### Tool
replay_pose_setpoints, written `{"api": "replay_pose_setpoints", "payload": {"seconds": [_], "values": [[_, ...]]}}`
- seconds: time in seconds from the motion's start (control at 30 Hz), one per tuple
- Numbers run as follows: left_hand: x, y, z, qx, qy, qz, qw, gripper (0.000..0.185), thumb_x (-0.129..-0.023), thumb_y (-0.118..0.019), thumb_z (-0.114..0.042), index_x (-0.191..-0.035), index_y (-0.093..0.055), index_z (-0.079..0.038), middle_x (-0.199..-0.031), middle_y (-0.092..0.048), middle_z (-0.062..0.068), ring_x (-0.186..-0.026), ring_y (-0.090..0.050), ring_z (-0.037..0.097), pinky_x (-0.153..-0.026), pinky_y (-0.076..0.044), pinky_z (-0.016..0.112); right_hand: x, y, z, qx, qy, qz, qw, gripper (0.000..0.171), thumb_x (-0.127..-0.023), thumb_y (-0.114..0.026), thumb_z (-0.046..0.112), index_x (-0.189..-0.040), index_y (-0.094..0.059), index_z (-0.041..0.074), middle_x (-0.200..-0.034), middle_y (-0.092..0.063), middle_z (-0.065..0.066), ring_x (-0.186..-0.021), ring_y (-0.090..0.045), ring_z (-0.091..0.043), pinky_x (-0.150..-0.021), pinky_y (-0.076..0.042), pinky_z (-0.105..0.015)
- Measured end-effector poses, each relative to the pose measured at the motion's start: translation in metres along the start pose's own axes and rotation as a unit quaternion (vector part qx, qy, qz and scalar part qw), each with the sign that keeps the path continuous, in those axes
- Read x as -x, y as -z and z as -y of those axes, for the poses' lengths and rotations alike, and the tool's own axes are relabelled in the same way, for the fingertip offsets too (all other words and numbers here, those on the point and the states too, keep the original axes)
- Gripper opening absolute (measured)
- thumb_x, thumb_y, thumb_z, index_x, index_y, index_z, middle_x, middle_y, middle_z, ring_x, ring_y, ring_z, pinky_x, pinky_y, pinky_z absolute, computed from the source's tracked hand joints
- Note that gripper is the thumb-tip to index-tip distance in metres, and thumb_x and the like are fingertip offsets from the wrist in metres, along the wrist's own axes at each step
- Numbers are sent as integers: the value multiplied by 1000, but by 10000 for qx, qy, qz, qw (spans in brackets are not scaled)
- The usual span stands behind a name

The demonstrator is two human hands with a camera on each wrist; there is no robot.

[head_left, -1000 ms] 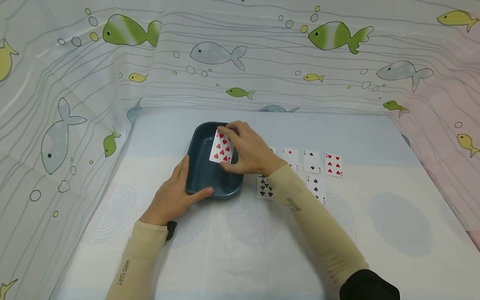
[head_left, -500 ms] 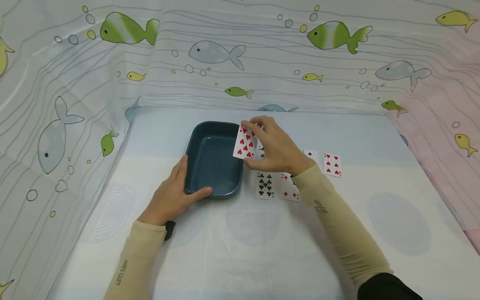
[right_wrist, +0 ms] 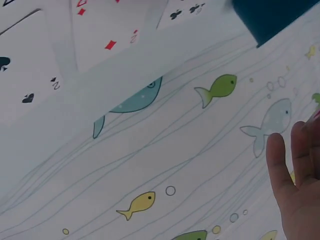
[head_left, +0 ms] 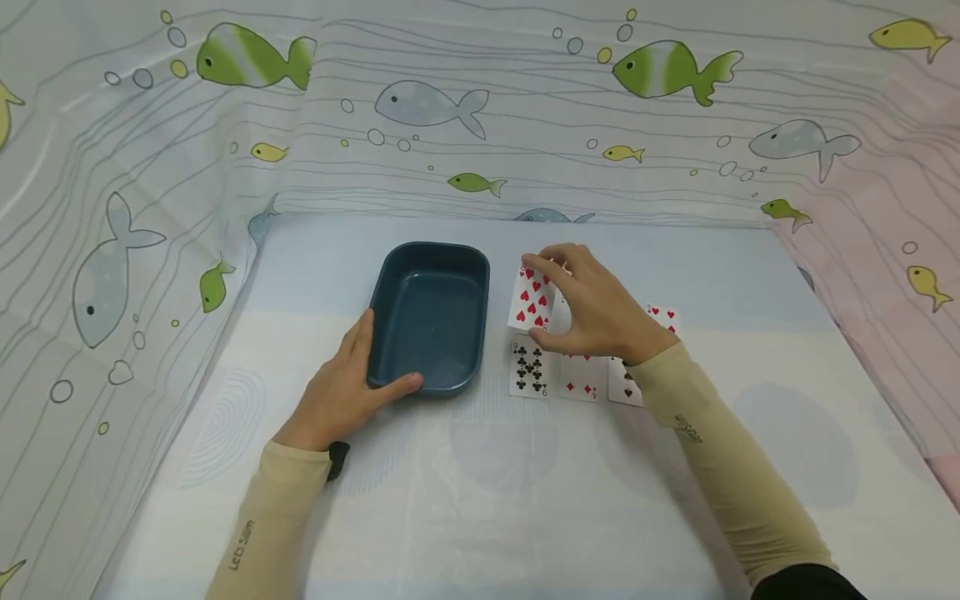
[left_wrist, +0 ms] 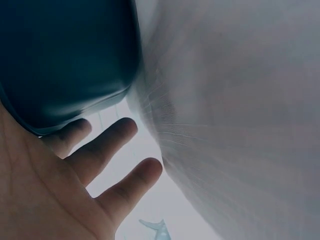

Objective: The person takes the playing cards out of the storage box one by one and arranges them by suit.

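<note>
Red hearts card [head_left: 532, 298] pinched upright by right hand [head_left: 600, 312], beside blue tray [head_left: 427, 321].

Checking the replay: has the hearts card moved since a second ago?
Yes. The hearts card, pinched by the right hand, moved rightward from over the blue tray to the table cards.

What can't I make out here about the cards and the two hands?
- Head view: the right hand hides most of the upper card row; only a hearts card peeks out.
- Head view: the held hearts card is partly covered by fingers, so its rank is uncertain.
- Right wrist view: only fingertips show; the grip is cut off.
- Left wrist view: blurred; the tray shows only its underside.
</note>
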State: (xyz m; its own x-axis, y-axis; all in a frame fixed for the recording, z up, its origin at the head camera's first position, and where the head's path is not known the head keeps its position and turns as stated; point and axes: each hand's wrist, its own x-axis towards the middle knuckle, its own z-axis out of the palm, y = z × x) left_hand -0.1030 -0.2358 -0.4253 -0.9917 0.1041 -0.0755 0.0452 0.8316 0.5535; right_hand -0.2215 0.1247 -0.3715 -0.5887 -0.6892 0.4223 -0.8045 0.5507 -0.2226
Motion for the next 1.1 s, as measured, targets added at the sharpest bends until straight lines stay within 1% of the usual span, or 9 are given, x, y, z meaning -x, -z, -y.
{"api": "replay_pose_setpoints", "payload": {"seconds": [0.2,0.37,0.43,0.63,0.73,0.83,0.93,1.1], "values": [[0,0,-1,4,-9,3,10000,122,-83,-61,-79,-163,12,-20,-170,-5,8,-146,-29,46,-109,-33,64,23,12,-10,48,-198,29,9998,84,-75,-80,41,-148,-50,12,-138,-48,-13,-121,-45,-27,-90,-48,-44],[0,0,-1,8,-30,-28,10000,122,-83,-61,-79,-163,11,-21,-170,-5,7,-146,-30,45,-109,-34,64,46,26,-23,96,-402,74,9991,87,-73,-83,41,-148,-50,12,-138,-48,-13,-123,-46,-28,-94,-45,-46],[0,0,-1,17,-11,-35,10000,122,-83,-61,-79,-163,11,-22,-170,-5,7,-145,-31,45,-109,-34,63,56,32,-29,95,-560,104,9983,88,-72,-85,40,-148,-50,12,-139,-47,-12,-125,-46,-27,-95,-45,-47],[0,0,0,21,-52,5,10000,121,-84,-61,-78,-162,12,-21,-170,-4,7,-146,-30,46,-109,-34,63,87,50,-43,148,-1154,206,9930,88,-72,-88,35,-149,-50,14,-139,-46,-11,-125,-45,-27,-91,-46,-47],[-1,-1,0,39,-81,46,9999,120,-85,-60,-77,-162,12,-21,-170,-3,7,-146,-29,46,-109,-33,63,103,57,-48,176,-1389,346,9895,87,-72,-89,31,-148,-51,15,-137,-46,-10,-124,-45,-27,-89,-45,-48],[-1,-1,0,45,-81,61,9999,121,-85,-60,-77,-162,12,-20,-170,-3,8,-146,-29,46,-109,-33,64,120,60,-52,197,-1521,573,9865,86,-72,-89,29,-148,-52,16,-137,-47,-10,-124,-44,-28,-90,-45,-49],[0,-1,1,19,-53,57,10000,121,-85,-60,-77,-162,13,-20,-170,-4,8,-146,-29,47,-109,-33,64,136,58,-55,266,-1551,789,9844,86,-72,-89,28,-148,-51,15,-136,-48,-12,-126,-44,-30,-92,-46,-51],[0,1,2,27,-49,49,10000,121,-84,-60,-78,-162,13,-21,-170,-3,7,-147,-27,45,-110,-33,63,160,54,-58,339,-1551,897,9832,86,-69,-90,24,-146,-53,12,-134,-50,-14,-123,-46,-31,-92,-46,-51]]}}
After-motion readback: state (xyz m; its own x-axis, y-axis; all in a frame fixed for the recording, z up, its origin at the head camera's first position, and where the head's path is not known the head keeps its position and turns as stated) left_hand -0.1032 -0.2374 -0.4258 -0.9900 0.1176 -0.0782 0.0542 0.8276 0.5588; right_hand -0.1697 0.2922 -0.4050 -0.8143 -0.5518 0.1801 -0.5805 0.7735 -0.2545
